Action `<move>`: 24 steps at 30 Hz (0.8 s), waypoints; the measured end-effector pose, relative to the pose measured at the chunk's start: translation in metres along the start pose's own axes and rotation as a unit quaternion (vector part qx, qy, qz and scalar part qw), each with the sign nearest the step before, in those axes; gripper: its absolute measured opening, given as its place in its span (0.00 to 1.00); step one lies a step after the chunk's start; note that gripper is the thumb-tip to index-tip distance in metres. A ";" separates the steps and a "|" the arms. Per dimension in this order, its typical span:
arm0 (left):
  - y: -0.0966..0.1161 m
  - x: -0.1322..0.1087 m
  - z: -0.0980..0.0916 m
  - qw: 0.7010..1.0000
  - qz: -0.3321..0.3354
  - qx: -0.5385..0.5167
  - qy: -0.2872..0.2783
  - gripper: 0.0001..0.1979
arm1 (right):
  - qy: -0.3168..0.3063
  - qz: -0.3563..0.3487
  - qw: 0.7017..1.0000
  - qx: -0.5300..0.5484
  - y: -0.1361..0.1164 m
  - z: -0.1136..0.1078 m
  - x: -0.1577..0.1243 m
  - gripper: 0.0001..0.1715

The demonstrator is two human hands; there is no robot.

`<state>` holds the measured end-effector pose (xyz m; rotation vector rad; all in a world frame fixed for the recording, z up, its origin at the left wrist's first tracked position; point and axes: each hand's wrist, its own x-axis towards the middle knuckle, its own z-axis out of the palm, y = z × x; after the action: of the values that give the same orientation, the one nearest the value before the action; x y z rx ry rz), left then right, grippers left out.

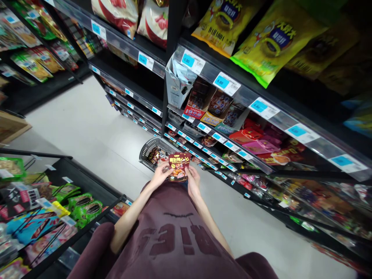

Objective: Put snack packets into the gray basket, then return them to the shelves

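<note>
Both my hands hold dark red snack packets (178, 167) with yellow lettering in front of my body. My left hand (161, 174) pinches the left edge, and my right hand (193, 178) grips the right side. A second packet edge shows behind the front one, so there seem to be two. Just beyond the packets, a grey shopping basket (144, 152) stands low down near the shelf. Inside it lie several small wrapped packs (158, 154), too small to read.
On my right runs a tall shelf (250, 93) with blue price tags, yellow snack bags (270, 42) and open display boxes (216, 106). To my left, a low rack (95, 178) carries hanging bags (87, 207). Pale floor (87, 116) stretches ahead, with a cardboard box (13, 126) at far left.
</note>
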<state>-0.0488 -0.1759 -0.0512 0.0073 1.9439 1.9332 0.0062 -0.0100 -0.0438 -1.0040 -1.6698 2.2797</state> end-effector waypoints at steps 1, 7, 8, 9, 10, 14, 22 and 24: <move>0.000 -0.001 0.000 1.000 -0.006 -0.018 -0.001 0.18 | -0.006 0.003 1.000 -0.002 0.000 0.000 0.000 0.25; 0.000 -0.006 -0.001 0.983 -0.099 -0.154 -0.012 0.24 | -0.030 0.040 0.999 -0.005 0.000 0.000 -0.005 0.25; -0.001 -0.006 -0.001 0.983 -0.100 -0.155 -0.009 0.23 | -0.031 0.049 0.998 -0.009 0.000 0.000 -0.005 0.25; -0.001 -0.007 -0.001 0.984 -0.096 -0.152 -0.006 0.23 | -0.033 0.058 0.998 -0.012 0.001 0.000 -0.005 0.25; -0.001 -0.006 -0.002 0.985 -0.090 -0.148 -0.003 0.21 | -0.036 0.068 0.997 -0.013 0.001 0.000 -0.006 0.26; 0.000 -0.004 -0.002 0.991 -0.060 -0.122 0.006 0.16 | -0.066 0.059 0.996 -0.003 0.002 0.002 -0.006 0.22; 0.002 0.001 -0.003 0.995 -0.037 -0.087 0.018 0.16 | -0.106 0.030 0.993 -0.028 -0.003 0.008 -0.006 0.20; 0.003 0.002 -0.003 0.995 -0.039 -0.085 0.016 0.17 | -0.099 0.030 0.994 -0.033 -0.003 0.008 -0.005 0.20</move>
<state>-0.0521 -0.1778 -0.0491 -0.1472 1.7660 2.0510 0.0041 -0.0178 -0.0377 -0.8753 -1.8247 2.4489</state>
